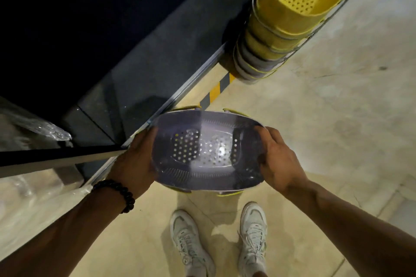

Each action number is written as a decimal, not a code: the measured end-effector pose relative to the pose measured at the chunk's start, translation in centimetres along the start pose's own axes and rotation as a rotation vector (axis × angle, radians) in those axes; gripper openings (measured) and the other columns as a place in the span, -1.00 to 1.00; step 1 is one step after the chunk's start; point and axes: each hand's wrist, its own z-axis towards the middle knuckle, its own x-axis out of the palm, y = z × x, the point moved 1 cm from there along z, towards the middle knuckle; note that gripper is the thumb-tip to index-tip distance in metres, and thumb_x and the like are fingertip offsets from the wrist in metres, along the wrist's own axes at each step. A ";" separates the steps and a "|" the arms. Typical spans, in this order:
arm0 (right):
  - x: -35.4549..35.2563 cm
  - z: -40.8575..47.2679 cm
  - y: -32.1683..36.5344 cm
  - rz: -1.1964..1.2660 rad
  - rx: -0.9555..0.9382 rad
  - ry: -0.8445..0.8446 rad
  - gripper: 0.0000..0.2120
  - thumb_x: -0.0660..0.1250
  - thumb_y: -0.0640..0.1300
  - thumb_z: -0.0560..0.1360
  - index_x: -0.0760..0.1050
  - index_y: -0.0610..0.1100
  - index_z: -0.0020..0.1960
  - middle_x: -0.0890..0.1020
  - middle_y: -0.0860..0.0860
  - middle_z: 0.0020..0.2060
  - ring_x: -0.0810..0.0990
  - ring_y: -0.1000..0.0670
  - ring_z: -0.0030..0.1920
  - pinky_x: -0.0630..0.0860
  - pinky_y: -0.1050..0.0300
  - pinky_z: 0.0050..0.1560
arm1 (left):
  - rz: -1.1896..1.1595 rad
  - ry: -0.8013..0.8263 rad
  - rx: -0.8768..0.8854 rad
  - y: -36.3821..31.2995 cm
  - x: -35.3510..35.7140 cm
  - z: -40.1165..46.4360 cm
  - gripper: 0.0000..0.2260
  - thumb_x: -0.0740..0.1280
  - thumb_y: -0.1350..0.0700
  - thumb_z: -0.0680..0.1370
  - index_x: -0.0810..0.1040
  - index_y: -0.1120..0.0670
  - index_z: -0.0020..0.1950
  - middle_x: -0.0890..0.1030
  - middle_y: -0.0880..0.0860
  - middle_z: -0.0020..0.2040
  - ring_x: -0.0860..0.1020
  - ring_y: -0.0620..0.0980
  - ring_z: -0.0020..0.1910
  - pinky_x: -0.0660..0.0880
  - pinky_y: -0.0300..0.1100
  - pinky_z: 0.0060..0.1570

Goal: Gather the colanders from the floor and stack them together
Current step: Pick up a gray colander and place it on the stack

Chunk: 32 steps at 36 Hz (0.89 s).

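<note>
I hold a grey oval colander [206,150] with yellow rim tabs at waist height, its perforated bottom toward me. My left hand [135,162] grips its left end and my right hand [279,159] grips its right end. Ahead at the upper right rises a tall stack of colanders [281,27], yellow ones nested in grey ones, standing on the floor beside the wall; the top yellow one shows its holed bottom.
A dark wall panel with a metal base rail [191,83] runs diagonally on the left, with yellow-black hazard tape [216,92] at its foot. Plastic-wrapped goods [33,186] lie at the left. My white shoes [220,240] stand on pale concrete floor.
</note>
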 end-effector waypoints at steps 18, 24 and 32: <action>-43.8 -18.8 11.0 0.013 -0.147 -0.126 -0.21 0.11 0.28 0.29 0.36 0.07 0.49 0.48 0.00 0.39 0.48 0.02 0.30 0.34 0.17 0.28 | 0.069 -0.134 0.283 -29.4 -32.2 -21.5 -0.41 0.29 -0.06 0.44 0.21 -0.21 0.45 0.27 -0.20 0.33 0.56 0.15 0.02 0.49 0.03 0.01; -56.2 -26.7 14.5 -0.064 -0.237 -0.121 -0.28 0.16 0.22 0.35 0.37 0.05 0.49 0.49 0.00 0.37 0.44 -0.03 0.35 0.40 0.02 0.36 | 0.228 -0.219 0.364 -36.7 -38.5 -28.3 -0.36 0.28 -0.17 0.36 0.18 -0.23 0.42 0.33 -0.13 0.32 0.61 0.07 -0.02 0.51 -0.08 -0.12; -67.3 -34.4 15.0 -0.099 -0.319 -0.139 -0.51 0.34 0.02 0.42 0.48 0.16 0.35 0.59 0.07 0.28 0.53 0.01 0.25 0.49 -0.03 0.28 | 0.228 -0.323 0.415 -44.9 -42.0 -34.9 -0.39 0.36 -0.08 0.41 0.30 -0.17 0.45 0.38 -0.16 0.33 0.56 -0.05 0.11 0.50 -0.12 0.02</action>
